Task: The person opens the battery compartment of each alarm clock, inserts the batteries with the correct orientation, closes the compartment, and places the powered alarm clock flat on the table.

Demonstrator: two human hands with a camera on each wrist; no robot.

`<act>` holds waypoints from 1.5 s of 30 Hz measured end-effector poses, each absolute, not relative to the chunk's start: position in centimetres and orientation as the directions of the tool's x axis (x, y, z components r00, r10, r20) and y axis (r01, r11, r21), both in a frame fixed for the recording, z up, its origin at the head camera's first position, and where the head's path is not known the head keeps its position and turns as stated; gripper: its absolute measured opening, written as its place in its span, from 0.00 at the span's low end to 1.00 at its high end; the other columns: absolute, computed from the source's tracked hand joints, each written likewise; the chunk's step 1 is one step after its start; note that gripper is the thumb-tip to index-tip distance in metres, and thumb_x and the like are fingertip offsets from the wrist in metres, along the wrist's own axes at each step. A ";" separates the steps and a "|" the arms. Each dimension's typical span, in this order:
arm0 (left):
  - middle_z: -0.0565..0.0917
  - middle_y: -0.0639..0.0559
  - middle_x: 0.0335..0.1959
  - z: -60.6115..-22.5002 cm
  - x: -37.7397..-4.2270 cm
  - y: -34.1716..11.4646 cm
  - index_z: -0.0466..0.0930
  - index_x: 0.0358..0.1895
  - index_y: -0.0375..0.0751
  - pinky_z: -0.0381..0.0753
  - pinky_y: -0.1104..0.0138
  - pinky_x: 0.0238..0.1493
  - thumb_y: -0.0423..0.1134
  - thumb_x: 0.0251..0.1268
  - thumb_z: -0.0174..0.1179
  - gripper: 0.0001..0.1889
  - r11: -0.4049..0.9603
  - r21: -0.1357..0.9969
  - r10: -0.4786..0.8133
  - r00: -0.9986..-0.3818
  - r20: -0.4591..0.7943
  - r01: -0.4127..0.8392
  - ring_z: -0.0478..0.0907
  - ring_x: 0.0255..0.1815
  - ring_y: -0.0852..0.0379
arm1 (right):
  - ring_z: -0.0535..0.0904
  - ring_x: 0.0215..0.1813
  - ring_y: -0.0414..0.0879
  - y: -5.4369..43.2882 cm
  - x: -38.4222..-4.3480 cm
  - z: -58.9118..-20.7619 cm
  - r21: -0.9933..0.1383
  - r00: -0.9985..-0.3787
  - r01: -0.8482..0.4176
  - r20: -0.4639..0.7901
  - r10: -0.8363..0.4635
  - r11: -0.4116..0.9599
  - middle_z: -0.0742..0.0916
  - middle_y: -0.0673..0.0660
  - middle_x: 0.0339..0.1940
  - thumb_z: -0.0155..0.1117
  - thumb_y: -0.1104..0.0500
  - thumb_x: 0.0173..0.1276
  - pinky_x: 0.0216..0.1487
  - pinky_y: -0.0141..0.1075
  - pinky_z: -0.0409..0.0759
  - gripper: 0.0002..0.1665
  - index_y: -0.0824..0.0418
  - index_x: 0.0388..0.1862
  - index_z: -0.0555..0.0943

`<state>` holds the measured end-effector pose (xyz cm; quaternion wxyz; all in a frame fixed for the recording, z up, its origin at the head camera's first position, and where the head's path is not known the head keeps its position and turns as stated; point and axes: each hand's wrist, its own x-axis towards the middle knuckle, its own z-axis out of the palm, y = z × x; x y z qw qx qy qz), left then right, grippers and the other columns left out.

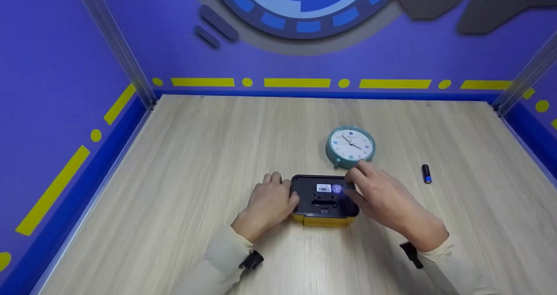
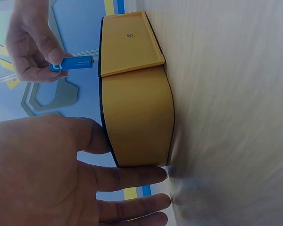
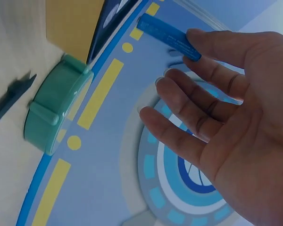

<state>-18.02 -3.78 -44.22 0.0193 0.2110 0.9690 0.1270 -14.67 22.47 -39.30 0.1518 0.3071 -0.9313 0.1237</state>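
Subject item: a yellow-bodied box (image 1: 328, 221) with a black back (image 1: 304, 199), located near the middle of the counter (image 1: 209, 155), back uppermost. The back carries a white barcode label (image 1: 323, 188), a round purple sticker (image 1: 337, 189) and a narrow recessed slot (image 1: 324, 203).

Left hand (image 1: 269, 201): at the left end of the box. Its fingers are extended fairly straight; the thumb meets the edge of the back and the index finger lies along the end wall. The contact appears to be steadying rather than a firm grip.

Right hand (image 1: 385, 195): thumb and index finger pinch a blue battery (image 2: 75, 63) near one end, with the other fingers loosely bent and spread. In the left wrist view, the battery's free end points toward the box, with a small gap between them. The head view does not show the battery clearly.

Other items: a teal clock (image 1: 350, 145) stands just behind the box, and a second battery (image 1: 427, 173) lies well apart to the right.

Assessment: the step in hand appears to be bringing the battery to a compartment in the back, although its exact opening cannot be confirmed. The next move calls for matching the battery's ends to the contacts, lowering it and pressing it home, with the left hand bracing the box against sliding.
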 end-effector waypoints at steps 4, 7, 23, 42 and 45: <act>0.77 0.40 0.43 -44.2 -17.9 -3.8 0.84 0.56 0.28 0.81 0.50 0.44 0.48 0.80 0.53 0.23 0.879 0.247 0.415 -0.909 0.023 0.408 0.74 0.46 0.44 | 0.75 0.38 0.45 22.0 -14.5 -39.5 -0.123 -0.759 -0.622 0.339 -0.556 0.774 0.78 0.52 0.40 0.79 0.66 0.66 0.38 0.39 0.81 0.16 0.59 0.45 0.79; 0.77 0.40 0.43 -44.2 -17.9 -3.8 0.84 0.55 0.28 0.81 0.50 0.44 0.48 0.80 0.52 0.23 0.879 0.244 0.417 -0.909 0.025 0.410 0.74 0.46 0.44 | 0.75 0.39 0.44 21.7 -14.3 -39.7 -0.126 -0.762 -0.624 0.318 -0.564 0.771 0.77 0.52 0.40 0.79 0.64 0.67 0.39 0.38 0.81 0.15 0.59 0.45 0.79; 0.77 0.39 0.45 -44.2 -18.0 -3.9 0.83 0.56 0.28 0.80 0.50 0.46 0.48 0.81 0.51 0.24 0.875 0.259 0.423 -0.906 0.005 0.410 0.73 0.47 0.44 | 0.77 0.41 0.48 20.5 -14.3 -41.0 -0.141 -0.740 -0.656 0.314 -0.595 0.742 0.76 0.53 0.40 0.77 0.62 0.70 0.42 0.43 0.83 0.15 0.62 0.45 0.78; 0.77 0.40 0.45 -44.1 -17.9 -3.9 0.83 0.57 0.28 0.80 0.50 0.46 0.49 0.81 0.51 0.25 0.873 0.270 0.419 -0.908 0.005 0.405 0.72 0.47 0.44 | 0.76 0.42 0.49 21.0 -14.3 -40.8 -0.146 -0.808 -0.586 0.187 -0.559 0.797 0.78 0.55 0.40 0.77 0.64 0.69 0.44 0.43 0.83 0.11 0.63 0.43 0.82; 0.78 0.40 0.46 -44.1 -18.0 -3.8 0.83 0.58 0.29 0.80 0.51 0.47 0.50 0.82 0.51 0.25 0.877 0.266 0.417 -0.909 -0.004 0.401 0.73 0.47 0.44 | 0.77 0.43 0.50 21.0 -14.3 -41.0 -0.143 -0.819 -0.571 0.165 -0.550 0.808 0.79 0.57 0.42 0.77 0.64 0.69 0.47 0.44 0.84 0.11 0.63 0.44 0.82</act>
